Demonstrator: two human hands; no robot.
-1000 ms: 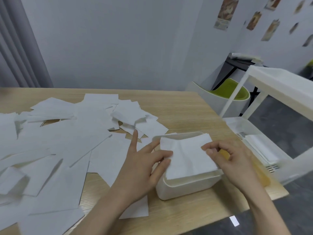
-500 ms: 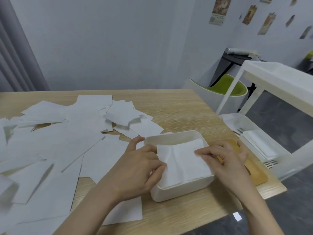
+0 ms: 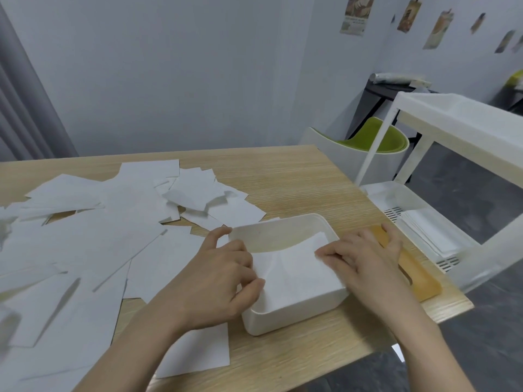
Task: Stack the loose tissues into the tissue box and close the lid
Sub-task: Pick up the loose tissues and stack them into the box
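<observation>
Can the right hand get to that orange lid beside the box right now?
Probably yes. The right hand rests over the tissue in the white plastic tissue box, and the flat orange wooden lid lies just beyond it on the table, partly under that hand, with nothing on top.

Light wooden table (image 3: pixel 297 176), scattered loose tissues (image 3: pixel 93 239), open white tissue box (image 3: pixel 294 315), amber lid (image 3: pixel 416 273)
</observation>
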